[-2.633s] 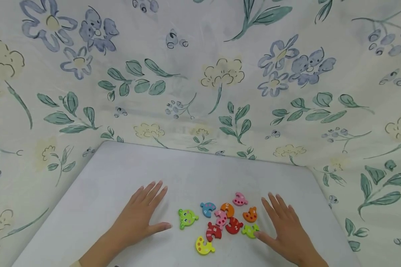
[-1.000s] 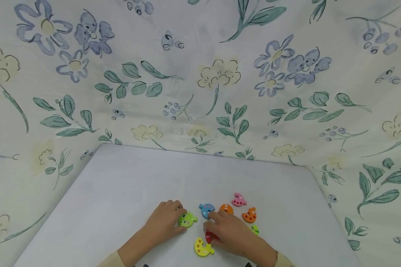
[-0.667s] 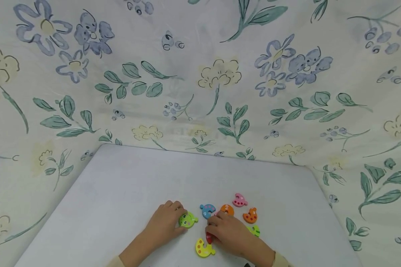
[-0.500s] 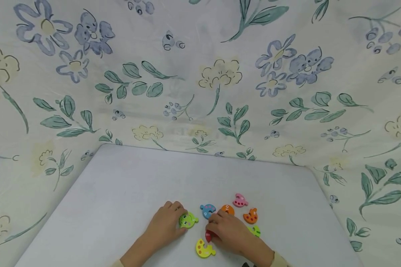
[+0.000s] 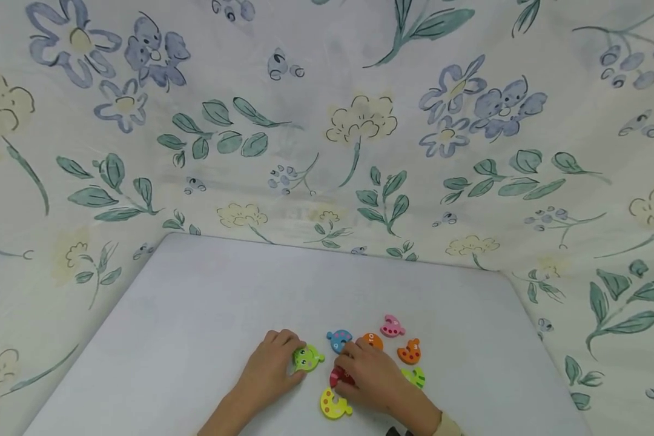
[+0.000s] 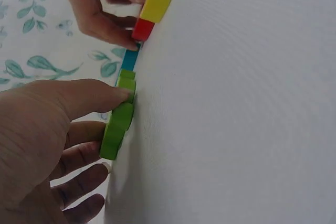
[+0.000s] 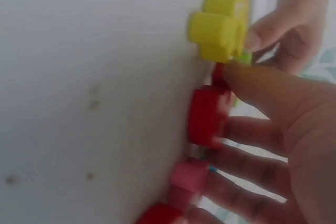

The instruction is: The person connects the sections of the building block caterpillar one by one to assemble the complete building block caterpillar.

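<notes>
Two hands at work over a scatter of little wooden puzzle pieces. Biggest thing in shot is the floral cloth (image 5: 360, 121) hung behind and to both sides. Below it lies the white table (image 5: 196, 303), with all the pieces near its front edge.

Left hand (image 5: 269, 369) is curled on the green frog-head piece (image 5: 307, 358). The left wrist view shows the thumb (image 6: 100, 97) pressed to one edge and the other fingers tucked round the far side, so that piece is pinned flat to the table, just left of the cluster.

Right hand (image 5: 373, 378) covers the middle of the pile, its fingers clamped on a red piece (image 5: 338, 377). From the right wrist, the thumb tip (image 7: 247, 80) sits on one end of that red piece (image 7: 207, 116) and the fingers curl behind it. A pink piece (image 7: 186, 179) lies under the same hand.

Around them, loose: the yellow piece (image 5: 333, 404) nearest the front edge, the blue piece (image 5: 339, 340) just right of the frog head, the orange piece (image 5: 372, 340) peeking past the knuckles, a second orange piece (image 5: 409, 353), a pink one (image 5: 392, 326) farthest back, and a lime-green piece (image 5: 415, 377) by the right wrist.

My read on progress: very early. I cannot see any two pieces joined. Head and red segment are each gripped but apart, and everything else waits unlinked.
</notes>
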Demonstrator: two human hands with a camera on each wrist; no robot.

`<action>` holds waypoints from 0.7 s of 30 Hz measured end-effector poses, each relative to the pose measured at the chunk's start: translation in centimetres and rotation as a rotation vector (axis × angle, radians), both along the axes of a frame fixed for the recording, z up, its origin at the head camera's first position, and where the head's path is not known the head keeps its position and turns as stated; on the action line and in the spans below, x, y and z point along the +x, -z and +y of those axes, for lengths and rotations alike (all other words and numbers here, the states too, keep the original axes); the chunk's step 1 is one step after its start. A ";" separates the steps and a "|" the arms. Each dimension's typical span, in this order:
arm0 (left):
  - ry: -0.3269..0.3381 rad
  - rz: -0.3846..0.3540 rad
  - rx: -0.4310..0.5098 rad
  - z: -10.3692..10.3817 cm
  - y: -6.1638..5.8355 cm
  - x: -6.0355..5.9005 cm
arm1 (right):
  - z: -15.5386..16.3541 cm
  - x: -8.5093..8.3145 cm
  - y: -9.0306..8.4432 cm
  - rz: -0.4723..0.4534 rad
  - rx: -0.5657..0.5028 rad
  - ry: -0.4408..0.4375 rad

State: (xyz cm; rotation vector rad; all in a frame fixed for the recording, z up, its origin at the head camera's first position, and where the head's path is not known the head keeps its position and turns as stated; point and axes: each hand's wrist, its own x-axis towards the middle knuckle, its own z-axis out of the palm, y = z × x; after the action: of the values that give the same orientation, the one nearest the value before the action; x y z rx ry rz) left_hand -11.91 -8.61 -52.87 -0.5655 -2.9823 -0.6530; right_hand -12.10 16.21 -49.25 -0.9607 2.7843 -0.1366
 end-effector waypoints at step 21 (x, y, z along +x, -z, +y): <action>-0.003 0.013 0.204 -1.1 2.6 -0.1 | 0.7 0.0 -0.1 -0.090 -0.109 0.088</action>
State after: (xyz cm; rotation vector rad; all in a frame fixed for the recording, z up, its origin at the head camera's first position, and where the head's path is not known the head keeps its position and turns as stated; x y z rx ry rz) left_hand -12.03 -9.73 -55.49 -0.5479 -2.8564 -0.9347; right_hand -12.05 16.91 -49.20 -0.8329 2.7606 -0.3393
